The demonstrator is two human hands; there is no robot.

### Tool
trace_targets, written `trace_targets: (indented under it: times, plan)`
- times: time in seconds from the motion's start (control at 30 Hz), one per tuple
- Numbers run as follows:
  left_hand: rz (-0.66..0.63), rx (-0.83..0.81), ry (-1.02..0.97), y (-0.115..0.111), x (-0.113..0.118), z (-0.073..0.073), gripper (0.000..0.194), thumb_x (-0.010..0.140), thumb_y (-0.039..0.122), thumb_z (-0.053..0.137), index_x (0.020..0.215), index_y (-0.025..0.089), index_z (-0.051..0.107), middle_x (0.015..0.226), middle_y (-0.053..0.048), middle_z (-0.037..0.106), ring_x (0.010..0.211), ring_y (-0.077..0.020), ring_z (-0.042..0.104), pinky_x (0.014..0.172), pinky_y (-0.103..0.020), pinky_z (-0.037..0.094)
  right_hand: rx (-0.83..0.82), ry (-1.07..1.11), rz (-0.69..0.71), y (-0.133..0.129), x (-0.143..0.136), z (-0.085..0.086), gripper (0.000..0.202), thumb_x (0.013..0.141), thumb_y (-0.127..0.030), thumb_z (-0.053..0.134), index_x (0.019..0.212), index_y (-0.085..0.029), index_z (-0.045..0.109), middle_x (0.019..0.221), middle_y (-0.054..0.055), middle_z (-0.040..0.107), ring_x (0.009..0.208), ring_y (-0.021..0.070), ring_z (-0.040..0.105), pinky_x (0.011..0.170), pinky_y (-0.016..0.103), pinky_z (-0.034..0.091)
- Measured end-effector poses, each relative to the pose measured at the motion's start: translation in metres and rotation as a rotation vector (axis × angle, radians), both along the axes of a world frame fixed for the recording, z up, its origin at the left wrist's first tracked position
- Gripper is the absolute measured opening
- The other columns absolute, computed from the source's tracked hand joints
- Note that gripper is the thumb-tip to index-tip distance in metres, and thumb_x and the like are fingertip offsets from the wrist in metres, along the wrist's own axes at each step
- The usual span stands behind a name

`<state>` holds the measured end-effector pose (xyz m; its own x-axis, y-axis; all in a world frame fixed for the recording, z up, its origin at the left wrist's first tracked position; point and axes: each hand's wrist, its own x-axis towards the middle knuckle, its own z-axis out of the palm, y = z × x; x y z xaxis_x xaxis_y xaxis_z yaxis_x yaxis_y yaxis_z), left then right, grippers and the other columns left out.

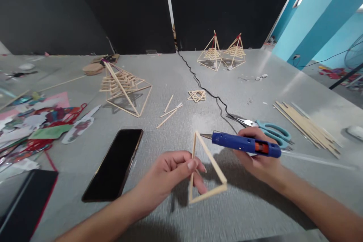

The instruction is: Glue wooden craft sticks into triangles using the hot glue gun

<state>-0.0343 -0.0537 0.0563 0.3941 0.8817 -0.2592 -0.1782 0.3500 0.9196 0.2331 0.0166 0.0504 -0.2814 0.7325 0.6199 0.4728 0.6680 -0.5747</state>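
Observation:
A triangle of thin wooden sticks [211, 157] is pinched along its left side by my left hand [178, 172], tilted above the grey table [159, 140]. My right hand [256, 159] is wrapped round a blue glue gun [241, 144], with a clear glue stick [314, 159] coming out of its back. The gun's metal nozzle points left, at the triangle's top corner. It looks close to the corner or touching it. Under the triangle, the tabletop shows through its open middle.
Scissors [273, 134] and a stick bundle [307, 126] lie right. Ahead are loose sticks [170, 115], a stick star [197, 95], a black cable [198, 81] and pyramid frames [124, 87] [214, 55]. Left are a phone [113, 164] and paper scraps [51, 131].

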Motion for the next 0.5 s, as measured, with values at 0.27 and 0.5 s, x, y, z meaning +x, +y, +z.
trace_targets:
  times: [0.27,0.5]
  plan:
    - [0.006,0.039,-0.012,0.001,0.004,0.004,0.053,0.092,0.072,0.080,0.088,0.019,0.077,0.068,-0.004,0.079,0.067,-0.0164,0.064,0.072,-0.029,0.049,-0.006,-0.011,0.136,-0.005,0.000,-0.004,0.019,0.093,-0.019,0.066,0.108,-0.031,0.061,0.082,-0.004,0.072,0.061,0.0161,0.068,0.055,0.026,0.054]
    - [0.003,0.048,-0.025,0.001,0.004,0.005,0.053,0.093,0.071,0.079,0.088,0.019,0.076,0.070,-0.004,0.080,0.066,-0.0160,0.064,0.075,-0.029,0.050,0.029,0.005,0.123,-0.004,-0.003,-0.013,0.021,0.093,-0.023,0.066,0.111,-0.033,0.062,0.084,-0.002,0.073,0.062,0.0205,0.069,0.054,0.031,0.056]
